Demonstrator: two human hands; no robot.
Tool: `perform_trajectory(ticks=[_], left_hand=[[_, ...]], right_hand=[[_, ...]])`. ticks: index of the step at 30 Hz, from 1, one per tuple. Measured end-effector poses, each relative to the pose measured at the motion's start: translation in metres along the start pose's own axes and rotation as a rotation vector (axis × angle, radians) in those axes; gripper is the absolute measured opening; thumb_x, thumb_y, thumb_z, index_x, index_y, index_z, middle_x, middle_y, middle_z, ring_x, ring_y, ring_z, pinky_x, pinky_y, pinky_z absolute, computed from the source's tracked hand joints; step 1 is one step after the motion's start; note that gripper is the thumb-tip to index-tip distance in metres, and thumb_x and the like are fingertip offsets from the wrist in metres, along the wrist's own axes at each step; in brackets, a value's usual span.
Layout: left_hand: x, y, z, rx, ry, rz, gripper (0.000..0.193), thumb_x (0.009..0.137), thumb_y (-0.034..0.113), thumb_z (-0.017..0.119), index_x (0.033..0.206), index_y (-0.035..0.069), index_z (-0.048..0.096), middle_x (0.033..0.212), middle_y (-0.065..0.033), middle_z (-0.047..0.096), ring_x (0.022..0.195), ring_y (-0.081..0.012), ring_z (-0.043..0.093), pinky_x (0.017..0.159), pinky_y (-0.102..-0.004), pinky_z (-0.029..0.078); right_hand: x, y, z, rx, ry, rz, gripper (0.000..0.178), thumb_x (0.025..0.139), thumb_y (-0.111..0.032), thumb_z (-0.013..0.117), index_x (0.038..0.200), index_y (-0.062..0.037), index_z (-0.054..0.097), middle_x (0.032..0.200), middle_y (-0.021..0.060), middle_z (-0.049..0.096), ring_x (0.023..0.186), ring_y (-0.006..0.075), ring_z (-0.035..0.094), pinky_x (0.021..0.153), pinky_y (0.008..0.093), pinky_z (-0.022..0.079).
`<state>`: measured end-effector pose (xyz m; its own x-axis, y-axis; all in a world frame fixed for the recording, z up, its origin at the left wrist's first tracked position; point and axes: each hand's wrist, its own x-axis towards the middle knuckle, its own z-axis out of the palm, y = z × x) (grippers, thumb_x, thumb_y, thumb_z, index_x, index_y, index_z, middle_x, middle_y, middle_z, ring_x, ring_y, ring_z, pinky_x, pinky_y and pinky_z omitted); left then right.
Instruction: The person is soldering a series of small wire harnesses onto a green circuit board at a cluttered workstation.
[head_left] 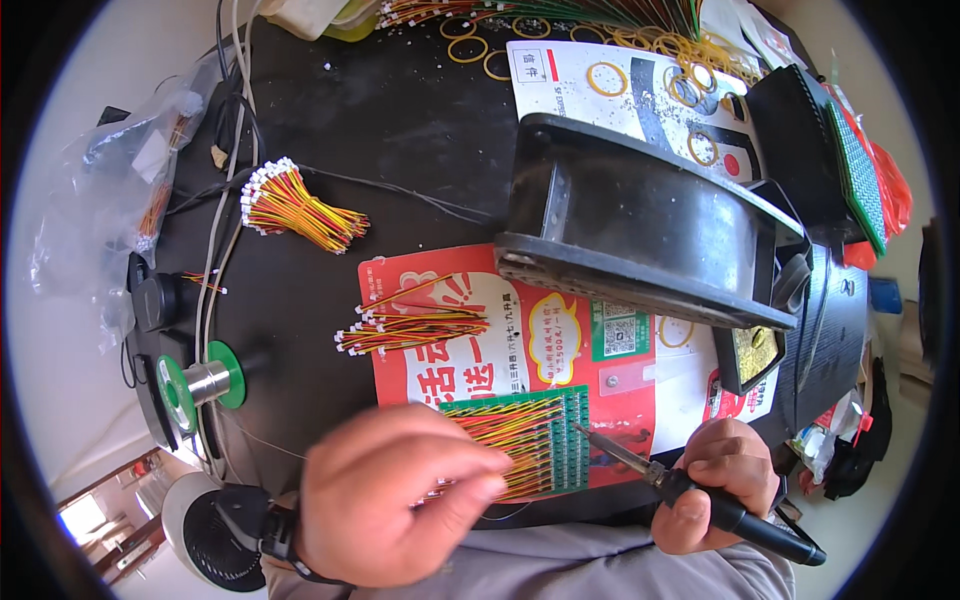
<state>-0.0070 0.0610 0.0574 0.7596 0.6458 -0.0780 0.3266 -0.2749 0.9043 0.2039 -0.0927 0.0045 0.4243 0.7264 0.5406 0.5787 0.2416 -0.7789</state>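
Note:
My right hand (725,475) grips a soldering iron (765,522) by its black handle. The iron's thin tip points left, at the right edge of a green circuit board panel (570,435). Rows of red, yellow and black wires (505,435) lie across the panel's left part. Over the panel's lower left, my left hand (390,495) is closed, thumb and forefinger pinched together; whatever sits between them is too small to make out. A thin solder strand runs from a solder spool (208,382) toward this hand. Loose connector wires (415,328) rest above the panel on a red printed sheet (385,275).
A large black fan (650,220) stands beyond the panel, with a yellow sponge (757,355) in a holder at its right. Farther left lie a tied wire bundle (305,208), cables (240,120) and a clear plastic bag (95,210). Rubber bands (467,48) are scattered at the back.

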Motion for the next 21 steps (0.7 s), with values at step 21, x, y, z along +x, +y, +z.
perform_trajectory(ticks=[21], left_hand=[[-0.002, -0.021, 0.058, 0.287, 0.211, 0.409, 0.024, 0.068, -0.005, 0.079, 0.09, 0.0, 0.073, 0.083, -0.0073, 0.066, 0.061, -0.0193, 0.062, 0.056, -0.0299, 0.051]], right_hand=[[-0.003, -0.004, 0.0, -0.032, -0.042, 0.038, 0.032, 0.088, -0.029, 0.069, 0.084, -0.0012, 0.053, 0.058, 0.004, 0.048, 0.045, 0.0129, 0.046, 0.043, 0.0256, 0.034]])
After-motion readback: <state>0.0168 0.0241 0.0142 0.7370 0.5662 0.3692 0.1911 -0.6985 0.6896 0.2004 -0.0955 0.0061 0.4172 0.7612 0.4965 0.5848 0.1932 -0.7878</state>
